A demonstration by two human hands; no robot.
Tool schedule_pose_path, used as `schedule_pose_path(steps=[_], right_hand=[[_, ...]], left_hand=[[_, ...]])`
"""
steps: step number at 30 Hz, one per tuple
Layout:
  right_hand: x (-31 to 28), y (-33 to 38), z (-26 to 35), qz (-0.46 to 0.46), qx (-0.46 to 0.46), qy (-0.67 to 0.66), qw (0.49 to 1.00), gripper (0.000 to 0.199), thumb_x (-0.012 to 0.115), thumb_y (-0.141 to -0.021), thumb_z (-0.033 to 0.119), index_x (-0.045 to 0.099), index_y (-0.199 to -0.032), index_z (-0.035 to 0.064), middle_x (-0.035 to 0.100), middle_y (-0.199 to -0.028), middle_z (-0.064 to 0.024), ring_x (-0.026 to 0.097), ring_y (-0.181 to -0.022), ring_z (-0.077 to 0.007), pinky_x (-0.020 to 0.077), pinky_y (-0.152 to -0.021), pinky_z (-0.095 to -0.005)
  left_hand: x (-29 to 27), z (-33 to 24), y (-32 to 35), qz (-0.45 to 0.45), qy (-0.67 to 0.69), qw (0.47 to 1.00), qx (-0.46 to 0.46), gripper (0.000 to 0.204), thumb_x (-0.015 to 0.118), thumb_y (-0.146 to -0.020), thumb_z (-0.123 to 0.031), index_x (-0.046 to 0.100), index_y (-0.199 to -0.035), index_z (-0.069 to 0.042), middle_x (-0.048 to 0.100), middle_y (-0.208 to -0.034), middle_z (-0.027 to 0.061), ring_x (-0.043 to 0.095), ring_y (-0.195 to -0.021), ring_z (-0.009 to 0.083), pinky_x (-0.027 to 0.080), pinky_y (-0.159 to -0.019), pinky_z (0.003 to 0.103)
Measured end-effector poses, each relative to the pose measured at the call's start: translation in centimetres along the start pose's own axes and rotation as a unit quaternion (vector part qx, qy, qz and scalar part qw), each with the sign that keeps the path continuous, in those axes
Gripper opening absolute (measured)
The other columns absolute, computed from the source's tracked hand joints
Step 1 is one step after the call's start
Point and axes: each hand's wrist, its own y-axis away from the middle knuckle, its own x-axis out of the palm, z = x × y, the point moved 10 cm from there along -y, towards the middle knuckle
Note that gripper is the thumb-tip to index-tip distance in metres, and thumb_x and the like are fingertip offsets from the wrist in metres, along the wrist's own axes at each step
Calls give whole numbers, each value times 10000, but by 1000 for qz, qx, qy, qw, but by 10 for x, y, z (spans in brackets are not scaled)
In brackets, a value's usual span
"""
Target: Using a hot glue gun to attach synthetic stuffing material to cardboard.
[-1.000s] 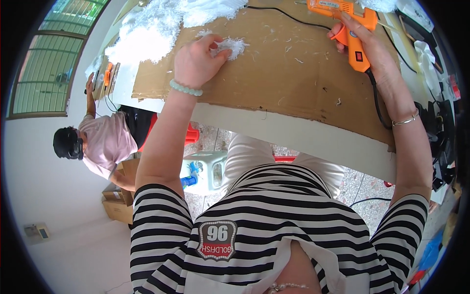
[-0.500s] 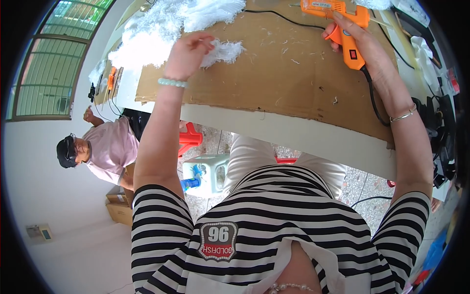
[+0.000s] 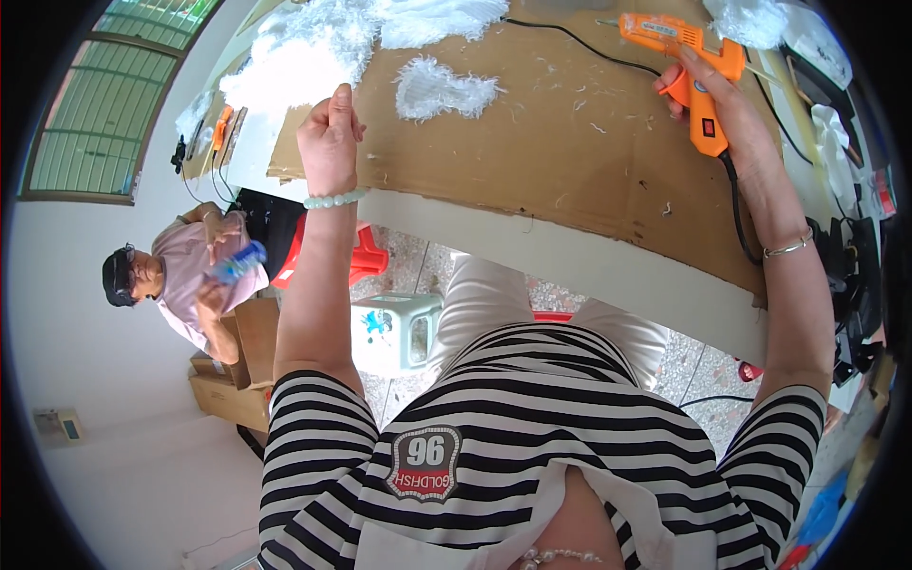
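My right hand (image 3: 739,122) is wrapped round the handle of an orange hot glue gun (image 3: 705,119), with fingers at its red-orange trigger. The gun's nozzle points left above the cardboard, and a glue stick shows at its back. My left hand (image 3: 329,138) is closed with the thumb on top, over the cardboard's left part; whatever it pinches, if anything, is too small to make out. A loose white fluffy piece (image 3: 445,88) lies on the cardboard (image 3: 560,157) to the right of that hand, apart from it. Beyond is a bright heap of white fluffy material (image 3: 309,52).
Across the table's far right lie clear plastic wrap (image 3: 749,21), white tissue (image 3: 831,133) and black cables. At the left, a co-worker (image 3: 214,266) in pink handles a blue bottle (image 3: 239,262). A pale stool (image 3: 397,328) and a red stool (image 3: 369,256) stand below the table.
My left hand has moved away from the white fluffy piece, toward me and left, and its fingers have closed. The co-worker has lifted the blue bottle from near the pale stool.
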Motion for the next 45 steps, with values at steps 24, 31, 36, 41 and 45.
schedule_pose_path(steps=[24,31,36,41,45], right_hand=[[-8,-3,-7,1,11,6,1000,432,558,-1000,487,679,-966,74,690,-942,-50,553,-705,-99,447,-654,-249],[-8,-4,-7,7,9,9,1000,429,566,-994,490,676,-963,76,691,-938,-52,552,-705,-105,448,-660,-248],[-5,-3,-4,8,5,10,1000,435,571,-989,491,677,-957,71,691,-931,-53,552,-697,-106,448,-658,-247],[-2,2,1,-5,3,8,1000,445,570,-986,495,676,-945,65,688,-914,-51,546,-681,-106,448,-656,-247],[-4,3,0,-17,4,10,1000,450,581,-977,501,674,-940,63,686,-907,-51,545,-681,-105,448,-657,-249]], left_hand=[[34,-35,56,52,-319,945,52,83,709,-845,-60,735,-923,-51,712,-860,120,664,-811,300,531,-756,383],[78,-63,50,79,-338,876,336,219,713,-787,-43,759,-992,-105,718,-933,92,650,-889,329,533,-806,414],[91,-56,42,95,-396,847,341,278,740,-819,-83,755,-1083,-168,710,-1000,64,666,-868,288,520,-821,405],[96,-57,46,84,-452,801,384,221,773,-813,-165,759,-1033,-187,720,-990,35,674,-876,260,517,-817,412],[91,-62,48,60,-457,792,400,214,788,-801,-200,755,-1010,-171,729,-980,24,678,-889,256,509,-812,423]])
